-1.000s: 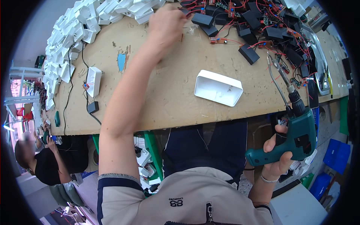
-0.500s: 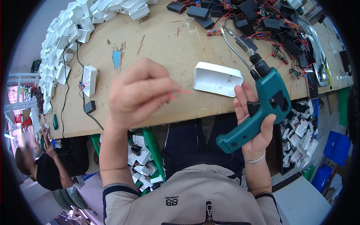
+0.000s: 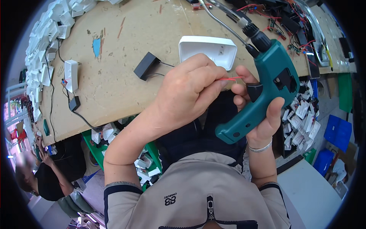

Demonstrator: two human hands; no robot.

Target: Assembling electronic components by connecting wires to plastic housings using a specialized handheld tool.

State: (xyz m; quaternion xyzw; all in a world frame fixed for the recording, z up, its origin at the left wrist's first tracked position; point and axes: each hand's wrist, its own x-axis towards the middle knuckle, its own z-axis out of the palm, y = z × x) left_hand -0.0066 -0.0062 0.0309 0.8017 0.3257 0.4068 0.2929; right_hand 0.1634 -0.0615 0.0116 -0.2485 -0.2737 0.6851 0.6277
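My left hand (image 3: 190, 89) is closed in a pinch on thin red wires (image 3: 232, 78), whose ends stick out toward the right. Behind its wrist lies a black box (image 3: 146, 66) with dark leads that run under the hand. My right hand (image 3: 267, 120) holds a green soldering gun (image 3: 275, 70) with a black trigger and a bent metal feed tube; its tip is cut off by the upper edge. The wire ends are close to the right fingertips. Just beyond the left hand, a white open plastic case (image 3: 207, 47) rests on the table, partly covered by that hand.
White cases (image 3: 49, 34) are heaped at the far left. Black boxes, circuit boards and red wires (image 3: 286, 23) pile up at the far right. A small white case (image 3: 71, 76) and a black cable lie left. Bins of white parts (image 3: 301, 122) stand below; a co-worker (image 3: 49, 179) sits left.
My left hand has moved right with the red wires, up to the right fingers. The black box has come into view behind it. The whole view has shifted, and the soldering gun appears higher.
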